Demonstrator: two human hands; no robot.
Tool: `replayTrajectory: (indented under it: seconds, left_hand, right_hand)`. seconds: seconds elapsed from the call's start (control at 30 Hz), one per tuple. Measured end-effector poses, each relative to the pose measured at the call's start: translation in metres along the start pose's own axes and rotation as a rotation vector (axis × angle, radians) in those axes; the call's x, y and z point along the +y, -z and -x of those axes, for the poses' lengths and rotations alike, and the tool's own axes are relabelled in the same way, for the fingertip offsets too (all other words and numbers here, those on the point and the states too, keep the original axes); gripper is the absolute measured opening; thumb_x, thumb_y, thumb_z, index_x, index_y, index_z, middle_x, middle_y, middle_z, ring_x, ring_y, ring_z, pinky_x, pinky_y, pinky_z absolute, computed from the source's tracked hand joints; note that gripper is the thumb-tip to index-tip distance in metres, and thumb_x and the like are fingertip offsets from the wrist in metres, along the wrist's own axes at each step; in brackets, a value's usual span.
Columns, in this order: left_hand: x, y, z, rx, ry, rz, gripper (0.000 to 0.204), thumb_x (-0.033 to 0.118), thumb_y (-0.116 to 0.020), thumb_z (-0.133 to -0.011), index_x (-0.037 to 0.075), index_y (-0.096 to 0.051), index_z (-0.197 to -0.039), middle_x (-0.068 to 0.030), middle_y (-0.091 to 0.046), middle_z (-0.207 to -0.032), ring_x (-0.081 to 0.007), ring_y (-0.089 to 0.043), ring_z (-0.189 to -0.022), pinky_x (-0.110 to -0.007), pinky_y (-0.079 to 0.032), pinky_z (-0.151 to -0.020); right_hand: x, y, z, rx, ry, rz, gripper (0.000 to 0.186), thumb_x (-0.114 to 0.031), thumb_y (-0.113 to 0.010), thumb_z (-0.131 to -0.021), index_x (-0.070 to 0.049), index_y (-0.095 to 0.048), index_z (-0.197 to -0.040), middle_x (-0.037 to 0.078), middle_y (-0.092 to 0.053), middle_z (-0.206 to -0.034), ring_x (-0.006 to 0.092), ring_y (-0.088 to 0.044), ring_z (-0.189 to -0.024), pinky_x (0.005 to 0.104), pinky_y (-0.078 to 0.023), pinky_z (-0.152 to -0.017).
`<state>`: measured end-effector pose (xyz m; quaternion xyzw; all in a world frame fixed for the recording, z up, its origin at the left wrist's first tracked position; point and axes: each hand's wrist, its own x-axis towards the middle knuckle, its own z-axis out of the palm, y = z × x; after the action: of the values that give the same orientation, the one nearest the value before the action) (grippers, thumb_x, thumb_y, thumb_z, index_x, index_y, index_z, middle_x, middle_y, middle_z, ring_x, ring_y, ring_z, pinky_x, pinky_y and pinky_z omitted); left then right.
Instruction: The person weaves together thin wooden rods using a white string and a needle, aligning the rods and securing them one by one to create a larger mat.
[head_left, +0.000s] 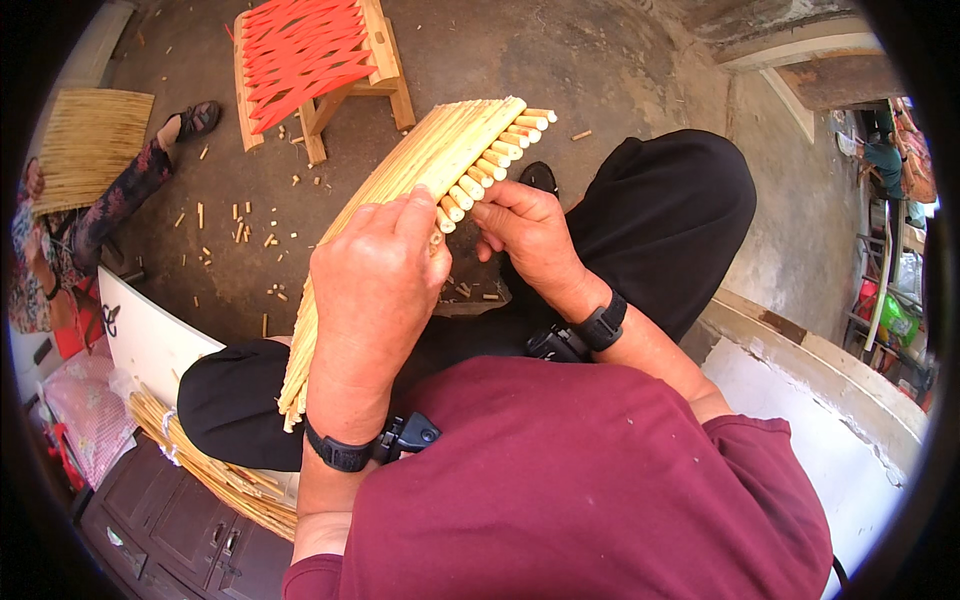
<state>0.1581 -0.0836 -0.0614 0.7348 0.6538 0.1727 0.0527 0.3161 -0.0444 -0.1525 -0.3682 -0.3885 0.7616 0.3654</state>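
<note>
A mat of pale yellow plant stalks (pixel 400 180), laid side by side in layers, is held up tilted over my lap. The cut round ends of several stalks stick out along its right edge. My left hand (pixel 370 280) is closed over the mat's near corner, with the thumb close to the stalk ends. Against the lower stalk ends, my right hand (pixel 530 230) has its thumb and fingers pinched together. Whatever lies between those fingertips is too small or hidden to make out. The mat's underside and the left fingertips are hidden.
Ahead stands a wooden stool (pixel 390 75) with red webbing (pixel 300 55). Cut stalk bits (pixel 240 230) litter the floor. At the left, another person holds a stalk mat (pixel 95 145). A bundle of long stalks (pixel 215 480) lies by my left knee, near a dark cabinet (pixel 180 530).
</note>
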Motion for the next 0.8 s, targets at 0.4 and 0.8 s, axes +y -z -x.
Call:
replayTrajectory:
  seconds: [0.4, 0.8]
  left_hand:
    - [0.003, -0.006, 0.006, 0.004, 0.015, -0.001, 0.032, 0.008, -0.071, -0.07, 0.008, -0.063, -0.101, -0.0097, -0.067, -0.083, -0.0261, -0.066, -0.077, -0.037, -0.053, -0.062]
    - [-0.002, -0.005, 0.002, -0.01, -0.029, 0.049, 0.031, 0.006, -0.07, -0.068, 0.006, -0.063, -0.098, -0.0099, -0.065, -0.08, -0.0268, -0.063, -0.075, -0.038, -0.052, -0.062]
  right_hand:
    - [-0.008, 0.008, 0.006, -0.029, -0.087, 0.066, 0.009, -0.009, -0.057, -0.092, -0.001, -0.062, -0.094, -0.002, -0.054, -0.066, 0.0044, -0.048, -0.053, 0.0204, -0.042, -0.046]
    - [-0.029, -0.015, 0.0, 0.094, -0.15, 0.082, 0.009, -0.006, -0.056, -0.089, -0.001, -0.056, -0.096, 0.002, -0.055, -0.068, 0.0069, -0.048, -0.052, 0.022, -0.037, -0.042]
